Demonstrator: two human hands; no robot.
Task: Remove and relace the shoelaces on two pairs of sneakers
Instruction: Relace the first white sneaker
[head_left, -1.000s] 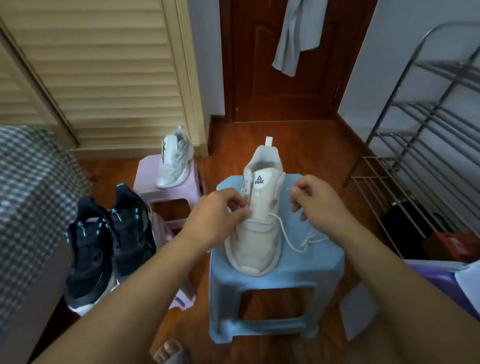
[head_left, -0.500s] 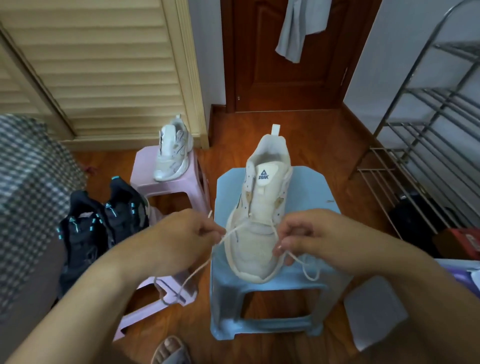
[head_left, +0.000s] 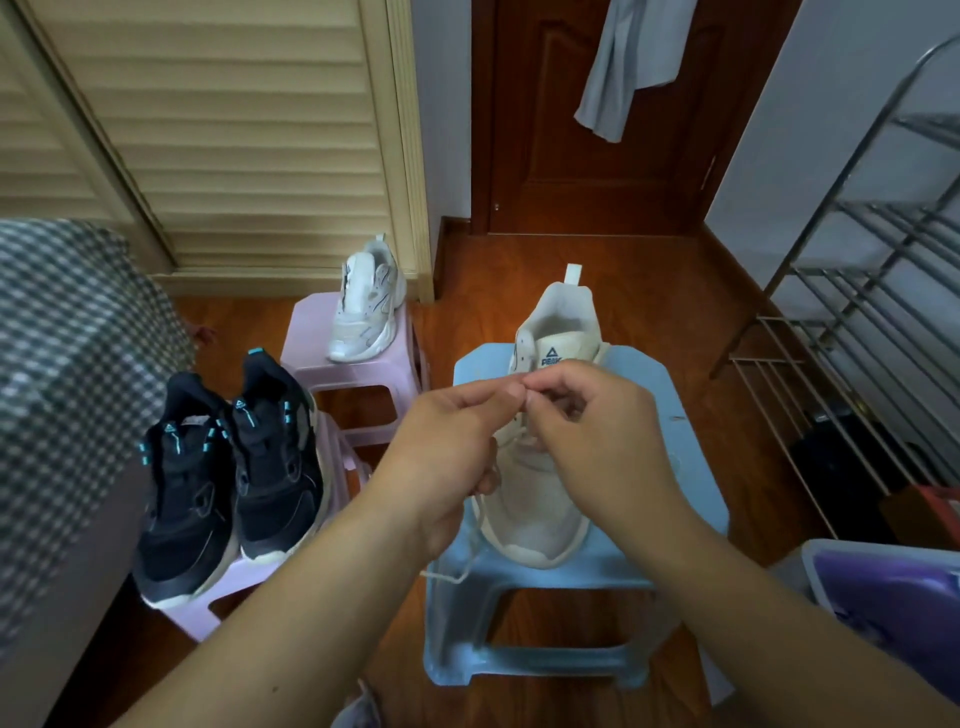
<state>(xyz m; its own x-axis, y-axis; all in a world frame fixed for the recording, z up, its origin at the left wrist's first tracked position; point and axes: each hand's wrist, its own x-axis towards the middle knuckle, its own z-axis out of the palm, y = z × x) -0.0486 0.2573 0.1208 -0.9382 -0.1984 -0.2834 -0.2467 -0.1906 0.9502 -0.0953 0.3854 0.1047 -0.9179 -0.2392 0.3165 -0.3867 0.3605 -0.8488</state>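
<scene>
A cream sneaker (head_left: 540, 512) stands on a light blue stool (head_left: 670, 395), toe toward me. Both my hands meet above its eyelets. My left hand (head_left: 447, 447) pinches the white shoelace (head_left: 470, 551), whose loose end hangs down over the stool's front left edge. My right hand (head_left: 597, 431) pinches the lace close to the left fingertips, hiding the lacing area. The matching cream sneaker (head_left: 366, 306) sits on a pink stool (head_left: 311, 358) farther back. Two black sneakers (head_left: 228, 483) with teal accents rest on another pink stool at the left.
A metal shoe rack (head_left: 852, 322) lines the right wall, with dark items beneath it. A checked fabric surface (head_left: 72, 364) fills the left. Louvred doors and a brown door with a hanging grey cloth (head_left: 623, 67) stand behind. A purple-lidded box (head_left: 893, 587) sits at the lower right.
My hands have risen from the sneaker's toe area and come together over the eyelets. The lace that was stretched out to the left now hangs slack.
</scene>
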